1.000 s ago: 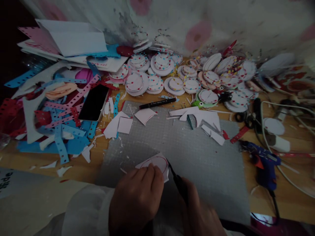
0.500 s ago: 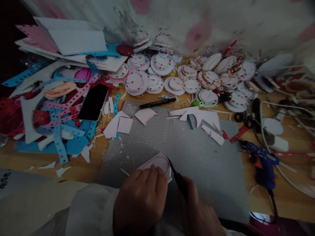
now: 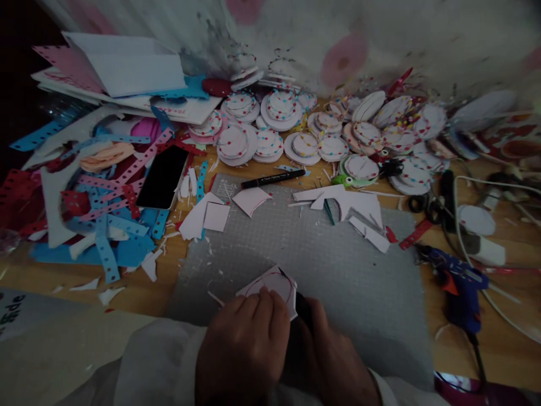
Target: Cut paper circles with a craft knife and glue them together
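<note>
My left hand point(image 3: 247, 332) is closed with its fingertips pressing a piece of white card point(image 3: 270, 280) onto the grey cutting mat point(image 3: 346, 287). A curved red line is drawn on the card. My right hand point(image 3: 336, 355) is wrapped round a black-handled craft knife point(image 3: 304, 310) at the card's right edge. Most of the knife's blade is hidden by the card. A small dark pointed shape shows at the card's upper right, along the red line. Ahead on the mat lie a small white card square point(image 3: 217, 216) and other cut pieces.
A black marker point(image 3: 273, 179) lies at the mat's far edge, with several decorated paper hats point(image 3: 236, 144) behind. Coloured strips and a phone point(image 3: 163, 177) are on the left. To the right are a blue glue gun point(image 3: 462, 293), scissors point(image 3: 433, 210) and cables.
The knife has moved left against the card, so its blade, seen before beside the card, is now mostly covered. My right hand has shifted slightly; the left still presses the card.
</note>
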The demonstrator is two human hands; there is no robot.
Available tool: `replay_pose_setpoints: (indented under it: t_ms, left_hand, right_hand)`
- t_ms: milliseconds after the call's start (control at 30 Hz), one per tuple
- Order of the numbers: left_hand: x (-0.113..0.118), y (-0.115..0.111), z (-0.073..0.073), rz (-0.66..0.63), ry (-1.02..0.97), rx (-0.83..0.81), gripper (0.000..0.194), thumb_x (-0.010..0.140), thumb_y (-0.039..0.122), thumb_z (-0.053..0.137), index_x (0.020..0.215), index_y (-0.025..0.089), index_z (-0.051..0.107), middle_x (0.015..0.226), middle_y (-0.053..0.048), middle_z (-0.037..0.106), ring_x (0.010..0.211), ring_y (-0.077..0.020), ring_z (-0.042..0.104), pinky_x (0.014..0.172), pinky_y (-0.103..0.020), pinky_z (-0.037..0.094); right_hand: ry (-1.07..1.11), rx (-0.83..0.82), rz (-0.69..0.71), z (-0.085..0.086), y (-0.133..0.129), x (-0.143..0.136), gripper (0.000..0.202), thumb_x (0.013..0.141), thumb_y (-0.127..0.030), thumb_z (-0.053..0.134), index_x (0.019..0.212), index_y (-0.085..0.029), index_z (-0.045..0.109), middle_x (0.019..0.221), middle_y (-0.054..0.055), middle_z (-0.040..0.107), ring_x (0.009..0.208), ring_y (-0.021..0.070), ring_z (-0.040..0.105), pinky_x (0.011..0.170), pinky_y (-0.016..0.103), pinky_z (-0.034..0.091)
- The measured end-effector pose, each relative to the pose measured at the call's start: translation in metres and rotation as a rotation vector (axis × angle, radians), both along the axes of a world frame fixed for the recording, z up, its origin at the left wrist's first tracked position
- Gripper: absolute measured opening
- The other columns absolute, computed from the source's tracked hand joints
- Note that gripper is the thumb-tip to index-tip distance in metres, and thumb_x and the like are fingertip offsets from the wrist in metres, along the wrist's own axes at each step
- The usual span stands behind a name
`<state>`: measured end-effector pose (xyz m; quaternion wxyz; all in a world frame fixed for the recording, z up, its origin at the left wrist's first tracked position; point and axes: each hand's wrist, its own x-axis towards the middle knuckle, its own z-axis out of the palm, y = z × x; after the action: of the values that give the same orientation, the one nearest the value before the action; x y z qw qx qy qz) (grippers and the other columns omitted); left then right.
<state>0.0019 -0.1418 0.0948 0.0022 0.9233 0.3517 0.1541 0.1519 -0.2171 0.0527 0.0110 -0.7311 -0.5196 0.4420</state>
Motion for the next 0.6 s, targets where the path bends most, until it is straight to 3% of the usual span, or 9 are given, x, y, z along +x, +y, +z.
replay_pose_setpoints:
  t_ms: [100,333,600]
  left_hand:
    - [0.001,0.002,0.001,-0.004,-0.008,-0.001,0.029,0.085,0.001,0.036,0.082,0.006,0.065,0.065,-0.008,0.069,0.053,-0.0181,0.065,0.047,-0.029,0.049]
    - [0.003,0.002,0.000,-0.018,0.013,0.023,0.031,0.088,0.003,0.035,0.083,0.006,0.065,0.065,-0.008,0.069,0.053,-0.0171,0.064,0.047,-0.028,0.047]
    - [0.001,0.003,0.001,-0.005,-0.018,0.018,0.034,0.089,0.003,0.032,0.081,0.008,0.065,0.066,-0.007,0.070,0.053,-0.0170,0.064,0.050,-0.028,0.047]
  right_hand:
    - [0.079,-0.107,0.041,-0.001,0.002,0.003,0.030,0.098,-0.029,0.023,0.116,-0.020,0.046,0.083,0.007,0.076,0.070,0.0227,0.074,0.051,0.025,0.044]
    - [-0.063,-0.253,0.134,0.004,0.017,-0.001,0.019,0.096,-0.017,0.029,0.107,-0.018,0.045,0.084,0.010,0.075,0.074,0.0251,0.074,0.052,0.026,0.038]
    - [-0.131,-0.292,0.175,0.013,0.032,-0.008,0.014,0.097,-0.017,0.031,0.101,-0.018,0.045,0.086,0.011,0.074,0.079,0.0270,0.074,0.054,0.028,0.040]
